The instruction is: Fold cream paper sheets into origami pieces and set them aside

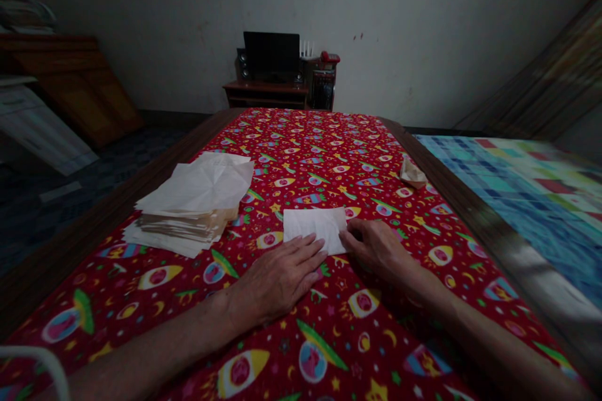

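Observation:
A folded sheet of white paper [310,223] lies on the red patterned cloth in front of me. My left hand [285,269] rests flat, its fingers stretched over the paper's lower edge. At the paper's right edge, my right hand [376,244] has its thumb and forefinger closed on the corner. To the left is a thick stack of paper sheets [202,185], loosely piled, with a creased white sheet on top. A small folded paper piece [412,173] stands near the cloth's right side.
The red cloth [320,144] covers a bed or table with dark wooden edges [451,200]. A monitor [271,53] and speakers sit on a desk at the far wall. Wooden cabinets [79,88] stand at left; a checked blue surface [512,200] lies at right.

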Available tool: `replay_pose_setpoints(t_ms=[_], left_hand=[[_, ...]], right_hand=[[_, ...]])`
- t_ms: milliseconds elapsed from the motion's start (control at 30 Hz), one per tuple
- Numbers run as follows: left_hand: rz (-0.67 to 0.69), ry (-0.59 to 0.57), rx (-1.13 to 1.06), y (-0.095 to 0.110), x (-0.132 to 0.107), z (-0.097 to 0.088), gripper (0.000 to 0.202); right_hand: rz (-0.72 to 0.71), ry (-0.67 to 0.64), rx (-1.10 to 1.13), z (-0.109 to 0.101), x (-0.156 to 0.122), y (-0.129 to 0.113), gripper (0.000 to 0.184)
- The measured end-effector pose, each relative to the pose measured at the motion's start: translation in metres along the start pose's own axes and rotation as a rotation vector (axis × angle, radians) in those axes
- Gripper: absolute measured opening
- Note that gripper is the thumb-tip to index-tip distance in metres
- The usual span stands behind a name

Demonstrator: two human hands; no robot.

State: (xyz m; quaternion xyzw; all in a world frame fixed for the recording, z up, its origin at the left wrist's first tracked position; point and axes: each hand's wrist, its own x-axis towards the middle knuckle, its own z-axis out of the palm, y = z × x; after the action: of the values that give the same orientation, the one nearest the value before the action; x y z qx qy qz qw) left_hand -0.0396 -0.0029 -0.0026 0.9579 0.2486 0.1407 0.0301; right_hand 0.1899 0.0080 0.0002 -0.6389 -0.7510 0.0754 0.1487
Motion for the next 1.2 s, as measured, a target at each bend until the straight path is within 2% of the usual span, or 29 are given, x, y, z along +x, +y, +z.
replay_pose_setpoints(t_ms=[433,567,700,767,833,1000,1200], left_hand=[[-0.002,0.006,-0.013,-0.002,-0.002,0.003,0.039],[0.002,0.005,-0.027,-0.002,-0.002,0.003,0.039],[0.009,0.021,-0.041,-0.004,-0.002,0.006,0.038],[0.013,0.026,-0.062,-0.004,-0.003,0.007,0.037],[0.016,0.026,-0.091,-0.004,-0.003,0.006,0.036],[0.024,-0.025,-0.088,-0.006,-0.005,-0.002,0.042],[0.002,-0.105,0.017,-0.015,-0.017,-0.008,0.044]], right_hand=[[-0.024,0.067,-0.071,0.003,-0.002,0.002,0.027],[-0.102,0.175,-0.124,-0.003,-0.009,0.002,0.021],[-0.230,0.339,-0.322,-0.007,-0.027,-0.013,0.024],[-0.511,0.291,-0.265,-0.004,-0.037,-0.024,0.026],[-0.678,0.216,-0.212,0.003,-0.045,-0.034,0.035],[-0.579,0.013,-0.149,0.013,-0.055,-0.032,0.064],[-0.594,-0.020,-0.206,0.006,-0.058,-0.011,0.064]])
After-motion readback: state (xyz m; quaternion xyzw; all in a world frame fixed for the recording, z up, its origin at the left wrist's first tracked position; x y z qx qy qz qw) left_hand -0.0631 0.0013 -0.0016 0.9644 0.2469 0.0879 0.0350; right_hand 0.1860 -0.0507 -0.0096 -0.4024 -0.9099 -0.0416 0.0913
